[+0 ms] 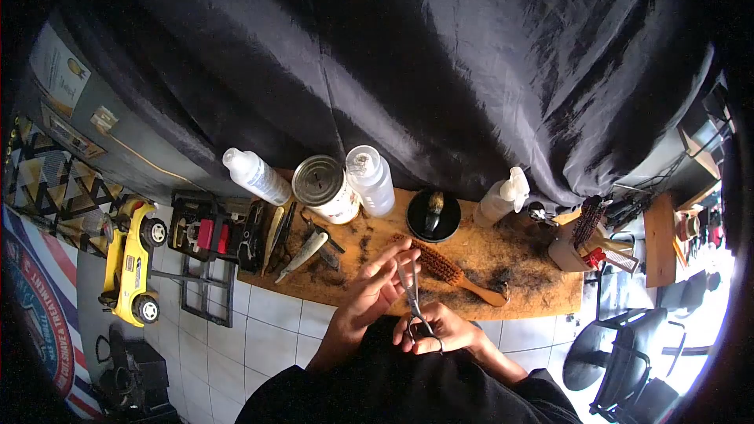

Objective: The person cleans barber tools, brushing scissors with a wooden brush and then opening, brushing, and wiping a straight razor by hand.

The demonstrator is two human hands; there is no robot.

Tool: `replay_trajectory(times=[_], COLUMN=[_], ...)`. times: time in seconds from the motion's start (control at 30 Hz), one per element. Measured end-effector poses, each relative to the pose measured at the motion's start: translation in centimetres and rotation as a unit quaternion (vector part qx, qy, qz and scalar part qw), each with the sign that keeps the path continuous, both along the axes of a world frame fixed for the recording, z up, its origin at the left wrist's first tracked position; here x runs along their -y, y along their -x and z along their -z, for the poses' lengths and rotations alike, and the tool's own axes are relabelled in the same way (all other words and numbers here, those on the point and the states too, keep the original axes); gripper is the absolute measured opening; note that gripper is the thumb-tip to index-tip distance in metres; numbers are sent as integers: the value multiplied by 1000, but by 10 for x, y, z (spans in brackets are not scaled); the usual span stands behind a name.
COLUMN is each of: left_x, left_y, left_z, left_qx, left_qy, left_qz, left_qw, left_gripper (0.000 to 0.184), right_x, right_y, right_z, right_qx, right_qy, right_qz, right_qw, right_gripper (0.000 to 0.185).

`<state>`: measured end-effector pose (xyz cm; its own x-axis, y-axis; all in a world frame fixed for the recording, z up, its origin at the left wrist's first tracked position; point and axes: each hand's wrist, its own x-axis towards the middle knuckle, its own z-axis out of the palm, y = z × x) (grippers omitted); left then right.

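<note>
My right hand (pixel 437 328) is closed around the handles of a pair of metal scissors (pixel 412 292), whose blades point up and away from me. My left hand (pixel 369 286) is raised beside the blades, its fingers loosely bent and apart; whether a fingertip touches the metal I cannot tell. Just beyond both hands, a wooden-handled brush (pixel 440 265) lies on the wooden table (pixel 377 232). Left of it are a straight razor with a pale handle (pixel 305 255) and other slim tools. Dark hair clippings are scattered over the wood.
Along the back stand a clear bottle (pixel 255 175), a tin can (pixel 323 188), another bottle (pixel 371 182), a black bowl with a shaving brush (pixel 433 216) and a spray bottle (pixel 503 198). A container of combs and brushes (pixel 577 245) is at right. A yellow toy car (pixel 129 263) shows at left.
</note>
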<state>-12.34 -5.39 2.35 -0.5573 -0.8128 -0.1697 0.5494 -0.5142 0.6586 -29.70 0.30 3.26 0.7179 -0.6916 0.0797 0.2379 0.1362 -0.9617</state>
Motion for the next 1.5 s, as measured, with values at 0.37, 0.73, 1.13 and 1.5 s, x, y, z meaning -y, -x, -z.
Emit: replay_trajectory(times=[0.37,0.73,1.13,1.5], left_x=[7,3,-4,-8], left_y=[8,2,8,6], left_z=[4,18,16,7], left_qx=[-143,-95,-109,-67], left_qy=[-131,44,107,26], left_qz=[72,120,141,135], left_qw=[978,987,978,988], left_gripper=[61,44,35,23], right_x=[-4,0,4,1], right_y=[0,-2,-1,-2], right_z=[-15,2,-6,7], right_qx=[57,159,147,148], right_qy=[-56,-86,-70,-44], right_qz=[92,-113,-155,-166], right_qw=[993,977,974,974], right_gripper=[36,89,92,82])
